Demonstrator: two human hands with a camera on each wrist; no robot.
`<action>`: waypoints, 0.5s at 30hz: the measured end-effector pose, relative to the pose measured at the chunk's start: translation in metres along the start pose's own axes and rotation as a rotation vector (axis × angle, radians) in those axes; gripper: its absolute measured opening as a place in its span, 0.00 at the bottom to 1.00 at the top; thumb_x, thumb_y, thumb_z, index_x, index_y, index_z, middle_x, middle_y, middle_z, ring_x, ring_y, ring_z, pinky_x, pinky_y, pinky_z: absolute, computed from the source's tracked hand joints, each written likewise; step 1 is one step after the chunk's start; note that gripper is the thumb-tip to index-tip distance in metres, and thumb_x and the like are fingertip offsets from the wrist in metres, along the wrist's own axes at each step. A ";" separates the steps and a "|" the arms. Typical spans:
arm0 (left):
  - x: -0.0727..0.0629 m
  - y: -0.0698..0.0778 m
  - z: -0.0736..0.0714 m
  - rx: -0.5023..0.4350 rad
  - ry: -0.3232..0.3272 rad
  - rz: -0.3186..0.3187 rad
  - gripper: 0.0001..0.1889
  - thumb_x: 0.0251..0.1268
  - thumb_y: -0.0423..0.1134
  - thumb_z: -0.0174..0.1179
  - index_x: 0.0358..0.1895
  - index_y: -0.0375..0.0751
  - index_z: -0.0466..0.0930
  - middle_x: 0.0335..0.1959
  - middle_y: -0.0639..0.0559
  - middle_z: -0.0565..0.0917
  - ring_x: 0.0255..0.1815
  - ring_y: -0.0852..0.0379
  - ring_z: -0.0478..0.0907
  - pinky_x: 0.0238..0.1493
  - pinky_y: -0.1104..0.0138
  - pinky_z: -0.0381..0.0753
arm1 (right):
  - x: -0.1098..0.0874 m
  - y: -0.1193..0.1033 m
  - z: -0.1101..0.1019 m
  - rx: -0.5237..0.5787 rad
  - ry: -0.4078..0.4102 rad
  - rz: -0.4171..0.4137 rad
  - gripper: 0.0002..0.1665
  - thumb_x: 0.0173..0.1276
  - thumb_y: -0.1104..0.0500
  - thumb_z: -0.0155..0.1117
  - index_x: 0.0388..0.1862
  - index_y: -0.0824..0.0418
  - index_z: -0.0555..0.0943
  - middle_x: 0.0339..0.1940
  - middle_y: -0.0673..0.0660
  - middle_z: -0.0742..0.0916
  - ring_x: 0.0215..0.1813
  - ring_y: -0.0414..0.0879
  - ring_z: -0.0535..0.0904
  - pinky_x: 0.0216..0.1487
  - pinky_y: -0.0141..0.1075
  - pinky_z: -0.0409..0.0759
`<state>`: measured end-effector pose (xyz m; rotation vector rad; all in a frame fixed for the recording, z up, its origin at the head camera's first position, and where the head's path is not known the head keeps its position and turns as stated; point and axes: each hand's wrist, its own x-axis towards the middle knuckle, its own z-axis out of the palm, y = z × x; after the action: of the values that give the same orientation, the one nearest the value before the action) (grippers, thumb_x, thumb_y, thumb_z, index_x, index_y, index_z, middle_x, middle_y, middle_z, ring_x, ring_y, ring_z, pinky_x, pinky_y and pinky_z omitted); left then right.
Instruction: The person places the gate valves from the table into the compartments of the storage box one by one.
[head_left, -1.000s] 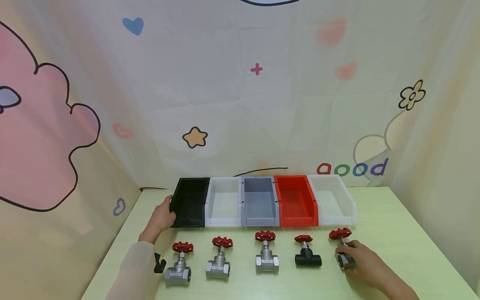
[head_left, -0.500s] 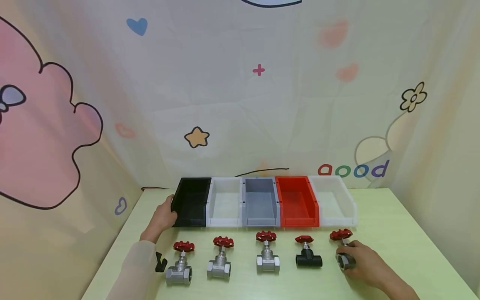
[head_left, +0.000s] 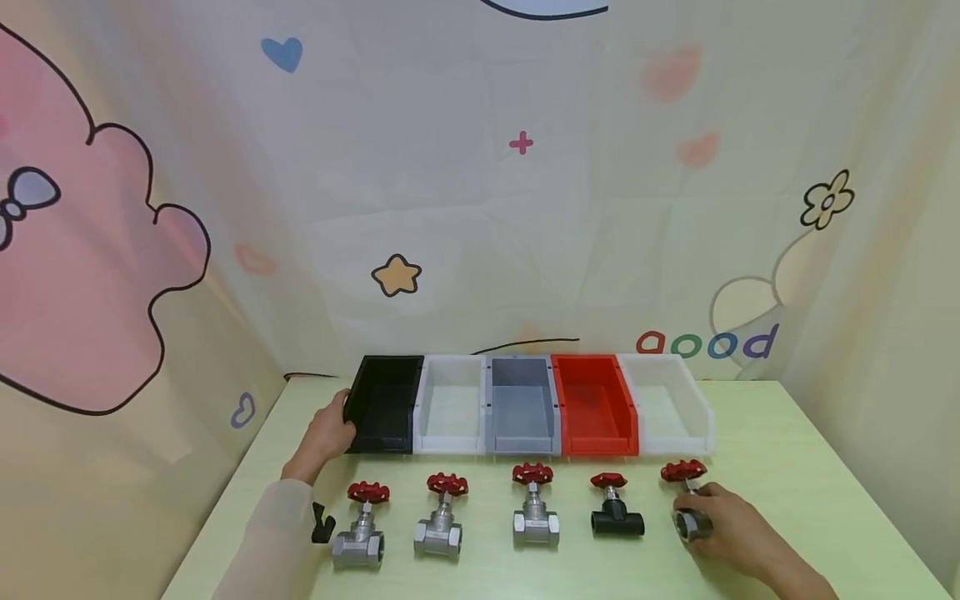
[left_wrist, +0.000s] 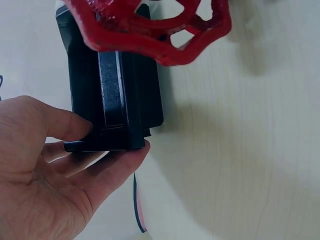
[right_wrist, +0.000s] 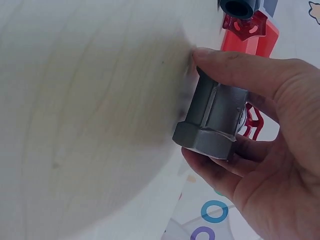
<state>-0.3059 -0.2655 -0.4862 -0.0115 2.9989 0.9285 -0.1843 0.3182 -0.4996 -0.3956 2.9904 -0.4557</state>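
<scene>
Lying in the curled right hand's grip, the rightmost red-wheeled metal valve is pointing far toward the right white plastic bin, the left hand pinching the black plastic bin.

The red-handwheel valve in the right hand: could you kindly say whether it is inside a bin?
Out: the right hand grips the valve in front of the rightmost white bin.

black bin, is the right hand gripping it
No, the left hand grips the black bin, while the right hand holds a metal valve.
</scene>
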 end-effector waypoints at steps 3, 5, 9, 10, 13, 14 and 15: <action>-0.001 0.000 0.000 -0.005 -0.001 -0.001 0.34 0.65 0.29 0.45 0.75 0.29 0.49 0.60 0.23 0.75 0.46 0.40 0.79 0.44 0.50 0.78 | -0.001 -0.001 -0.001 0.006 -0.001 0.011 0.29 0.40 0.60 0.83 0.46 0.56 0.85 0.43 0.58 0.82 0.44 0.50 0.79 0.47 0.51 0.81; -0.002 -0.001 0.000 -0.005 -0.003 -0.003 0.34 0.65 0.29 0.45 0.75 0.29 0.49 0.59 0.23 0.75 0.44 0.41 0.78 0.42 0.52 0.78 | -0.001 -0.002 -0.002 0.007 0.007 -0.003 0.29 0.40 0.60 0.83 0.46 0.56 0.85 0.43 0.57 0.82 0.43 0.49 0.79 0.46 0.50 0.81; -0.002 -0.002 0.000 -0.003 -0.009 -0.009 0.34 0.66 0.29 0.44 0.75 0.29 0.49 0.60 0.23 0.75 0.42 0.43 0.77 0.40 0.55 0.77 | -0.002 -0.005 -0.007 0.004 0.027 -0.029 0.28 0.42 0.60 0.82 0.46 0.56 0.85 0.42 0.56 0.82 0.42 0.47 0.77 0.45 0.49 0.82; -0.002 -0.002 0.000 -0.006 -0.012 -0.007 0.34 0.66 0.29 0.44 0.75 0.29 0.49 0.60 0.23 0.74 0.42 0.43 0.77 0.39 0.55 0.77 | -0.002 -0.006 -0.008 0.003 0.030 -0.033 0.28 0.42 0.60 0.82 0.46 0.56 0.85 0.41 0.56 0.82 0.41 0.46 0.77 0.45 0.49 0.82; 0.000 -0.001 0.000 -0.011 -0.012 -0.002 0.34 0.66 0.30 0.44 0.75 0.29 0.49 0.61 0.23 0.74 0.44 0.42 0.78 0.41 0.54 0.77 | -0.003 -0.009 -0.012 0.000 0.040 -0.039 0.28 0.43 0.59 0.82 0.47 0.57 0.85 0.41 0.55 0.82 0.42 0.46 0.77 0.45 0.49 0.82; 0.001 -0.001 0.000 -0.011 -0.012 0.000 0.34 0.66 0.29 0.44 0.75 0.29 0.49 0.61 0.23 0.74 0.44 0.41 0.78 0.41 0.53 0.78 | -0.004 -0.010 -0.013 0.002 0.043 -0.038 0.28 0.43 0.59 0.82 0.47 0.57 0.85 0.41 0.55 0.82 0.42 0.47 0.78 0.46 0.49 0.82; 0.001 -0.001 0.000 -0.010 -0.012 0.001 0.34 0.66 0.29 0.44 0.75 0.29 0.49 0.61 0.23 0.74 0.45 0.41 0.78 0.42 0.52 0.78 | -0.004 -0.010 -0.015 0.004 0.042 -0.035 0.29 0.43 0.59 0.82 0.48 0.57 0.85 0.42 0.55 0.82 0.42 0.47 0.78 0.46 0.49 0.82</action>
<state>-0.3073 -0.2662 -0.4870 -0.0045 2.9837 0.9410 -0.1797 0.3138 -0.4823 -0.4446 3.0273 -0.4788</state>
